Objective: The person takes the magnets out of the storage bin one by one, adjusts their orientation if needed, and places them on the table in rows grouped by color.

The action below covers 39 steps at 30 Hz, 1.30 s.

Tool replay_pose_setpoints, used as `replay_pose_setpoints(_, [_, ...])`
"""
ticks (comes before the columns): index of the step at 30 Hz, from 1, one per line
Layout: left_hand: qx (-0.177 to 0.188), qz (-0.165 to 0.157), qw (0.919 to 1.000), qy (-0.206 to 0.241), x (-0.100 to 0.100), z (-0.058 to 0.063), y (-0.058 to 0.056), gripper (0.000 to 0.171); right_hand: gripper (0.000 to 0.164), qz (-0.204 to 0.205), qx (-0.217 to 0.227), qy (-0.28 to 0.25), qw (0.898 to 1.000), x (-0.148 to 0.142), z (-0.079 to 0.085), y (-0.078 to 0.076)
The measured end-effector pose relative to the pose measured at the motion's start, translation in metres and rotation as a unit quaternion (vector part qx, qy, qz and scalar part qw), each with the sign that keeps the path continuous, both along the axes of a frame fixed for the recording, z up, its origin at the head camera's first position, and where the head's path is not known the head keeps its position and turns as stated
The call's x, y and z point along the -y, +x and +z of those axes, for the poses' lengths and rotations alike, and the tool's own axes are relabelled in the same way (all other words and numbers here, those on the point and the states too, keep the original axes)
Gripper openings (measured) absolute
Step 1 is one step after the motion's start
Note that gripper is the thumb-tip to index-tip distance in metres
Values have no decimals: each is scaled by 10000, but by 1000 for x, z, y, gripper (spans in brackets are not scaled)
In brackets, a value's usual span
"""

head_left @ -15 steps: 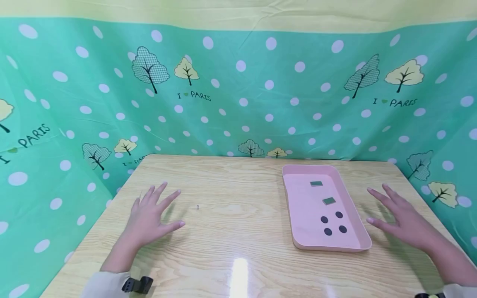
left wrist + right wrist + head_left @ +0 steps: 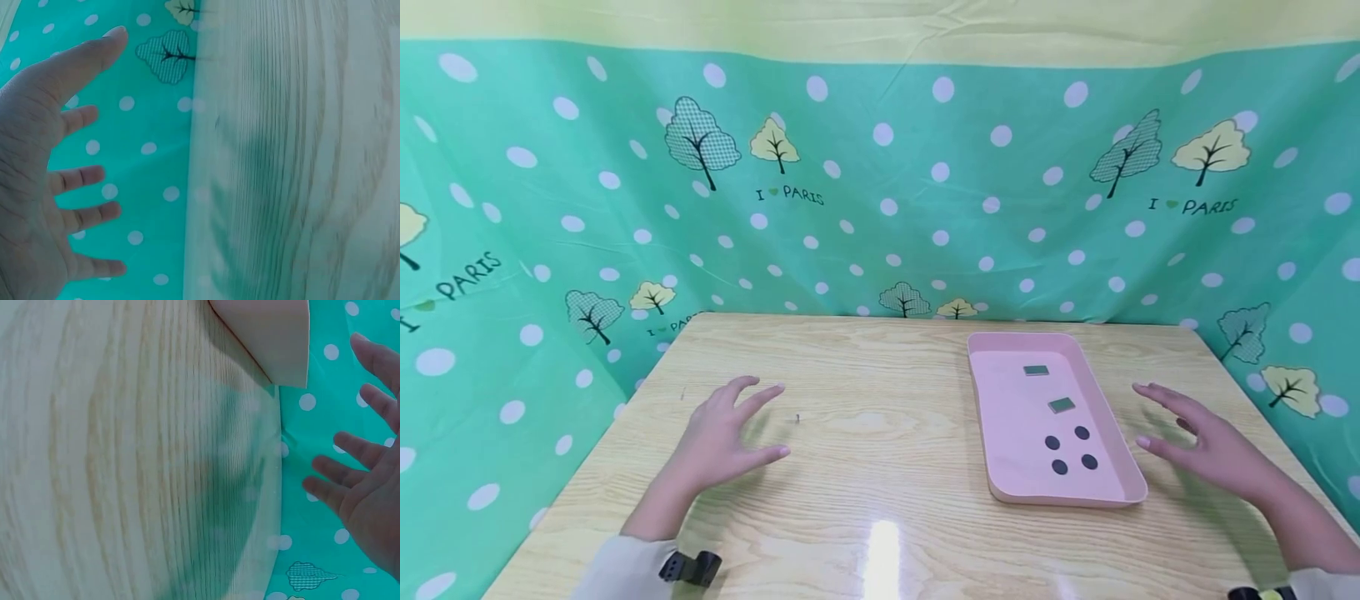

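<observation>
The left hand (image 2: 718, 450) is hovering over the table (image 2: 880, 475), the right hand (image 2: 1217, 454) beside the tray (image 2: 1011, 433), fingers loosely spread; only the head view is showing the tray's discs (image 2: 1052, 442) and tiles (image 2: 1062, 406).

Green dotted cloth (image 2: 850, 117), tree prints, behind and beside pale wood-grain table (image 2: 880, 375).

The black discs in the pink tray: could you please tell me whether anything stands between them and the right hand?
Yes: the right wall of the pink tray stands between the right hand and the four black discs. Nothing else is visibly in the way, and the tray's top is open, so reaching over looks feasible.
</observation>
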<state>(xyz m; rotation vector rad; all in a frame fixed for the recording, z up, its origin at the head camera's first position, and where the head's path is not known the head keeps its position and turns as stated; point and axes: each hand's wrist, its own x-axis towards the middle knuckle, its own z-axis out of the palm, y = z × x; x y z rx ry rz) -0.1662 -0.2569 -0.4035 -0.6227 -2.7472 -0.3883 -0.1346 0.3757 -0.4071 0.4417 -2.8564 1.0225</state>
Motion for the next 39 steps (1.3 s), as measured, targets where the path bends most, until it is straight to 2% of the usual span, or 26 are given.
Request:
replay_pose_setpoints(7, [87,-268,9991,323,-13,1,-2,74,67,-53,479,-92,9988,1,4,-3])
replay_pose_setpoints(11, [324,-397,9968,606,-21,3,-2,70,67,-140,790,-186,9966,1,3,-4])
replay_pose_setpoints(15, [636,-550,9912,1022,-28,5,-2,68,63,-94,846,-414,9955,-1,0,-4])
replay_pose_setpoints(20, [853,-782,9835,1393,-35,5,-4,65,60,58,817,-653,9945,-1,-4,-6])
replay_pose_setpoints(29, [959,-1062,9755,1674,-55,7,-7,62,64,81,1225,-903,9883,2,-9,-8])
replay_pose_setpoints(39, [930,-1502,9685,1756,-78,11,-14,62,65,213,1370,-1360,9810,4,-14,-9])
